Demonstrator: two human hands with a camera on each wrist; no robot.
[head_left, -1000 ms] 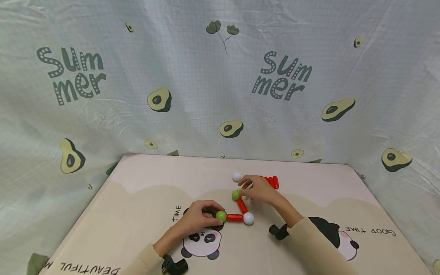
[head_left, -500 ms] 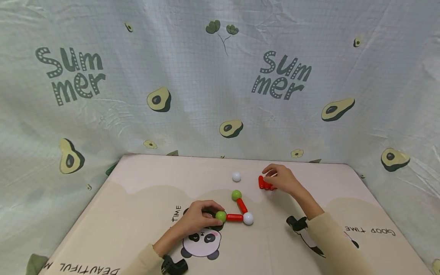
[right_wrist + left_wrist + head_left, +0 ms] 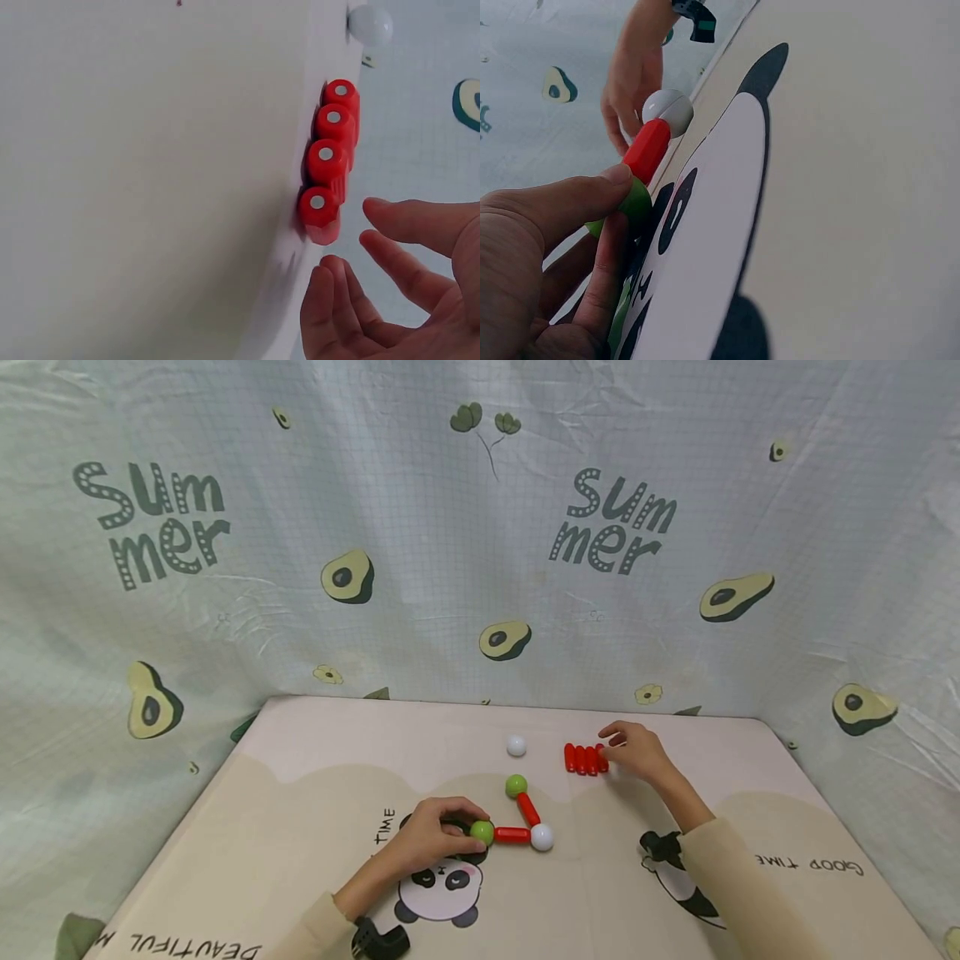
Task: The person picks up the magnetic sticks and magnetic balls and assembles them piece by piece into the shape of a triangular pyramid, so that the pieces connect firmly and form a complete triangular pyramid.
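My left hand [image 3: 429, 833] pinches a green ball [image 3: 482, 832] between thumb and fingers, low on the table. From that ball a red rod [image 3: 512, 835] runs to a white ball [image 3: 542, 837]. A second red rod [image 3: 528, 809] slants from the white ball to another green ball [image 3: 516, 786]. Beside the right end of a row of several red rods [image 3: 581, 759] is my right hand [image 3: 637, 752]. In the right wrist view its thumb and fingers are spread apart, a little off the nearest red rod [image 3: 318, 206], with nothing between them. Pale round discs mark the rod ends.
A loose white ball [image 3: 516, 745] lies behind the joined pieces, left of the rod row. The table mat [image 3: 285, 827] has printed pandas and lettering. A patterned cloth [image 3: 420, 527] hangs behind the table and at its sides.
My right hand has moved right, from above the far green ball, across the row of red rods to its right end. My left hand and the joined pieces stay put.
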